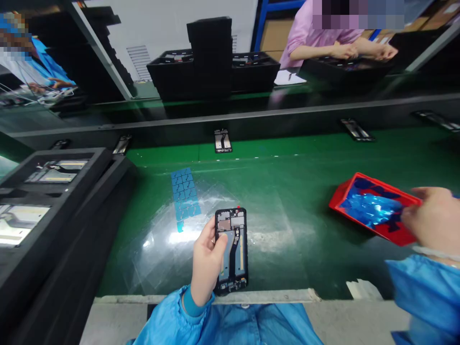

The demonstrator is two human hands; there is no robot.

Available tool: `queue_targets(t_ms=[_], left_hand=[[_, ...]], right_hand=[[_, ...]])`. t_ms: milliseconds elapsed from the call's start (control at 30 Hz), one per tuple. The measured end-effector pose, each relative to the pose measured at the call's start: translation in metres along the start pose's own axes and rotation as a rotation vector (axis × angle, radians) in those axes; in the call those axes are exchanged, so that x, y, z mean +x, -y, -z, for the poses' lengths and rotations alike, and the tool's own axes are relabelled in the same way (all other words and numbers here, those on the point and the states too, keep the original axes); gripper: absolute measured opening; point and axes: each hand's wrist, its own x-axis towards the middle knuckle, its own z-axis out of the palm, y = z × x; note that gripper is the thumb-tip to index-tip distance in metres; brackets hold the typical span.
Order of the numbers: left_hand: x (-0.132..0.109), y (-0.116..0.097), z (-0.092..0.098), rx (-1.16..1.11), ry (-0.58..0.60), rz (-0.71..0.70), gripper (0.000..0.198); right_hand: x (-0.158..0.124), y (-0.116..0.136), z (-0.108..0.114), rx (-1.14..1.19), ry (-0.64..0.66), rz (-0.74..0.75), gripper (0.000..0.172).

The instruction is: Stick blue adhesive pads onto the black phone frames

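1. Green matting [287,191] covers the workbench, with a dark conveyor rail running across behind it and black trays [212,67] stacked beyond.
2. The left hand [206,261] is closed around an open phone frame [233,249], thumb curled over its left edge and the fingers hidden behind it, holding it upright just above the near edge of the mat.
3. The phone frame shows its inner side: black border, small metal shields and a camera cut-out at the top, a pale flex strip running down the middle, and a red dot at the top edge.
4. The right hand [433,215] hangs at the near corner of a red tray [373,206], fingers loosely bent; it is blurred, and I cannot tell whether they pinch anything.
5. The red tray sits tilted on the mat to the right, filled with crumpled blue film.
6. A sheet of blue stickers [185,194] lies on clear plastic film [168,249] spread on the mat, just left of and behind the phone frame.
7. More phone frames lie on the conveyor, one [223,140] straight ahead.
8. Black foam trays [46,191] holding parts stand at the left.
9. Across the line, a person in a pink sleeve [305,36] works with both hands at a black tray.
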Motion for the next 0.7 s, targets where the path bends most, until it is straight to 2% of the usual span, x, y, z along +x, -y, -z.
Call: queue_targets(t_ms=[33,100,133,167,233,300,400,700], left_hand=[[-0.001,0.000,-0.001,0.008,-0.001,-0.002,0.044],[-0.002,0.000,-0.003,0.021,0.006,0.004,0.041],[-0.003,0.000,-0.005,0.023,0.009,0.006,0.040],[-0.004,0.000,-0.006,0.025,0.011,0.007,0.039],[-0.006,-0.002,-0.009,0.028,0.008,0.004,0.039],[-0.008,-0.003,-0.011,0.041,0.002,-0.004,0.039],[-0.011,-0.004,-0.014,0.060,-0.013,-0.013,0.037],[-0.020,0.003,-0.015,0.115,-0.029,-0.041,0.038]], right_hand=[[-0.004,0.015,0.000,-0.092,-0.026,-0.038,0.017],[-0.020,0.063,-0.002,-0.197,-0.016,-0.082,0.019],[-0.032,0.092,-0.004,-0.133,-0.038,-0.033,0.018],[-0.045,0.121,-0.008,0.001,0.051,0.047,0.017],[-0.071,0.173,-0.018,0.286,0.172,0.300,0.021],[-0.091,0.209,-0.028,0.362,0.310,0.367,0.026],[-0.105,0.231,-0.039,0.320,0.374,0.360,0.031],[-0.112,0.242,-0.030,0.171,0.318,0.347,0.034]])
